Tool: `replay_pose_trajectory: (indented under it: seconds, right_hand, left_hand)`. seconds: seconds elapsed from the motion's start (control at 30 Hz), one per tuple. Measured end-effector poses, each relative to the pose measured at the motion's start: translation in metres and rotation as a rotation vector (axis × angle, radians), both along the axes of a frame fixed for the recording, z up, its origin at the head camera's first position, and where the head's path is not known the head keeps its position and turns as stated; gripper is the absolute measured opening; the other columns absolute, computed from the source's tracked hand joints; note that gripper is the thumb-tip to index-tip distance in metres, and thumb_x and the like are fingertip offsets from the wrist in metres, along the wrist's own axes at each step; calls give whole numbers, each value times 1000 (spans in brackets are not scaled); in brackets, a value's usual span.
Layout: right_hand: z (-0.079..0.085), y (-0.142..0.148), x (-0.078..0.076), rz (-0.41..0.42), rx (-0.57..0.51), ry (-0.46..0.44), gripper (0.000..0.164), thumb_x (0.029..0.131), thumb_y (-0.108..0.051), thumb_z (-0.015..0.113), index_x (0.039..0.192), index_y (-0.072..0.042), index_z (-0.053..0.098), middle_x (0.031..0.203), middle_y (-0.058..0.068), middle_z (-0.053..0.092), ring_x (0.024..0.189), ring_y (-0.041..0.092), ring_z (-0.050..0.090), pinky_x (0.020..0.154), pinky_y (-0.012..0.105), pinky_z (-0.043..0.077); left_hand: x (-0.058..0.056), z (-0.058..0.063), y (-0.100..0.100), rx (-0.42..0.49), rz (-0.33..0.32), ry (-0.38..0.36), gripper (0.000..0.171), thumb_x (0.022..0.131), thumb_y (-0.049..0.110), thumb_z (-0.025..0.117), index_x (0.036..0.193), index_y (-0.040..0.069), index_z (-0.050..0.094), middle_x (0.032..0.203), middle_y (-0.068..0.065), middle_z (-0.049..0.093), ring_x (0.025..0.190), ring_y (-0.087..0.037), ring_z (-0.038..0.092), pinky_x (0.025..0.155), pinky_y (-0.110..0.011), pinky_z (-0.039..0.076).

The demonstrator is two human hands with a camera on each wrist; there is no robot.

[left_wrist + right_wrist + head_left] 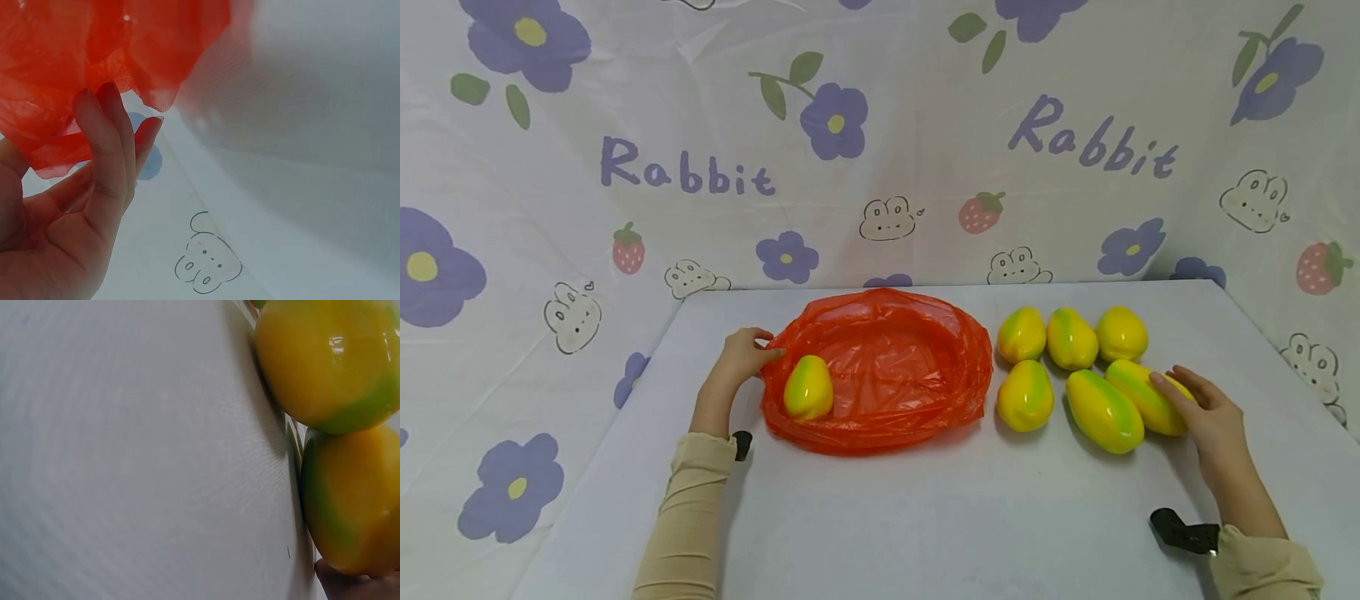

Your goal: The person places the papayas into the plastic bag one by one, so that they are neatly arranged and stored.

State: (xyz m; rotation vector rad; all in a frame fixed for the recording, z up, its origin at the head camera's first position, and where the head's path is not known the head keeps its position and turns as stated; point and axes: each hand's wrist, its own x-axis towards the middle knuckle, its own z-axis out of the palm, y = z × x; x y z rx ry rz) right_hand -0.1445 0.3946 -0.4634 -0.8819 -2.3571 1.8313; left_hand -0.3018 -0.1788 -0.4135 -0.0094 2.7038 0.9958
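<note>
A red plastic bag (880, 433) lies spread open on the table, with one yellow-green papaya (808, 388) inside at its left. My left hand (747, 354) holds the bag's left rim between thumb and fingers; in the left wrist view the fingers (106, 150) lie against the crinkled red plastic. On the right, my right hand (1213, 417) grips the rightmost papaya (1146, 396), thumb on top and fingers round its far side. Another long papaya (1105, 412) lies right beside it. The right wrist view shows a papaya (353, 500) with a fingertip at its lower end.
Several more papayas (1071, 339) sit in a cluster between the bag and my right hand. The white table (925, 525) ends at a patterned cloth backdrop (917, 125). Black wrist mounts (1183, 532) stick out from both sleeves.
</note>
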Motion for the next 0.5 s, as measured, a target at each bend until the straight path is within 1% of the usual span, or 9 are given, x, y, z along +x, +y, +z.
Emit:
replay_pose_trajectory:
  seconds: [0.23, 0.4, 0.5]
  right_hand:
    - [0, 0, -1, 37, 6, -11, 86, 86, -65, 58, 155, -28, 23, 166, 2, 5, 153, 33, -1, 123, 56, 6]
    - [-1, 0, 0, 58, 12, -16, 84, 87, -64, 57, 155, -30, 23, 166, 4, 3, 152, 35, -1, 123, 57, 7]
    - [0, -1, 1, 72, 23, -16, 84, 87, -64, 57, 156, -28, 23, 166, 6, 3, 152, 37, 0, 123, 58, 8]
  left_hand:
    - [1, 0, 0, 4, 4, 0, 54, 97, 26, 59, 140, -3, 45, 127, -27, 56, 99, -31, 65, 86, -36, 59]
    - [1, 0, -1, 9, 2, 1, 54, 97, 25, 59, 140, -4, 45, 128, -28, 56, 100, -32, 65, 86, -36, 59]
    - [0, 0, -2, 12, 6, -3, 54, 97, 25, 59, 140, -3, 45, 128, -27, 56, 100, -32, 64, 87, -37, 59]
